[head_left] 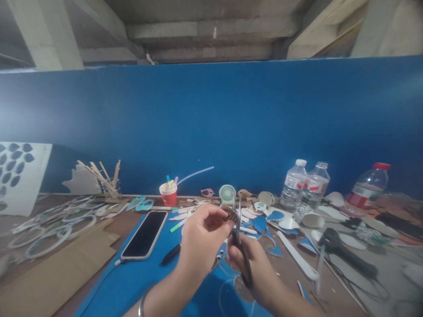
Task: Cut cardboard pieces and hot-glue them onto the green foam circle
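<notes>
In the head view, my left hand (201, 237) pinches a small brown patterned piece (231, 214) between thumb and fingers. Dark-handled scissors (243, 255) are held by my right hand (253, 264), with the blades pointing up beside the right edge of the piece. Both hands are close together above a blue sheet (205, 290). Behind and right of them lie blue and white cut scraps (260, 223). A dark pen (171, 254) rests just left of my left wrist.
A phone (145, 234) with a cable lies at left, near a red cup (168, 194) of markers. White rings (49, 242) and brown paper (62, 273) fill the left. Water bottles (294, 182), a red-capped bottle (366, 189) and a black glue gun (346, 253) stand or lie right.
</notes>
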Demonstrator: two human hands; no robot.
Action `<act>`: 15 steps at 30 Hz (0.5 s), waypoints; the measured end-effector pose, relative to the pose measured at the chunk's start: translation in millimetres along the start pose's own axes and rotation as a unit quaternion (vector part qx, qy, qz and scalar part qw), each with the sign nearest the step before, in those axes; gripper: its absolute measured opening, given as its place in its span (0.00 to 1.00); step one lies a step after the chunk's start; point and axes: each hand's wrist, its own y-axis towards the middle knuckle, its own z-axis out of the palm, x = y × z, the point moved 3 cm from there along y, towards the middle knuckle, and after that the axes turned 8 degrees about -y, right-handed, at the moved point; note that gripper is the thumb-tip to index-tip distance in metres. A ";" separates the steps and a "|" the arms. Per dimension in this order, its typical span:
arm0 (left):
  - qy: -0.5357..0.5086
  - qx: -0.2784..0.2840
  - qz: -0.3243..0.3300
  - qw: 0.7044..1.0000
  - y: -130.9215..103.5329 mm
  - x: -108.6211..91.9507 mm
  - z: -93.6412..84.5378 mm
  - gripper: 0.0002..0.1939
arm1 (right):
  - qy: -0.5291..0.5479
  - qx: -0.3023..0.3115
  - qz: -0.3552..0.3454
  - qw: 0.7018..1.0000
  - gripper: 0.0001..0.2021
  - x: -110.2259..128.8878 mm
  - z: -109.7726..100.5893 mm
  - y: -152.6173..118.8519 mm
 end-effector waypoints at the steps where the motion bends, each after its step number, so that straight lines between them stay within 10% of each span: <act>1: -0.003 0.001 -0.005 1.000 0.0 0.6 0.0 0.04 | -0.003 -0.001 0.004 1.000 0.17 -1.1 0.1 0.1; 15: -0.007 0.008 -0.031 0.999 0.2 2.7 -0.8 0.06 | -0.054 0.008 0.044 0.998 0.23 7.6 -3.4 1.0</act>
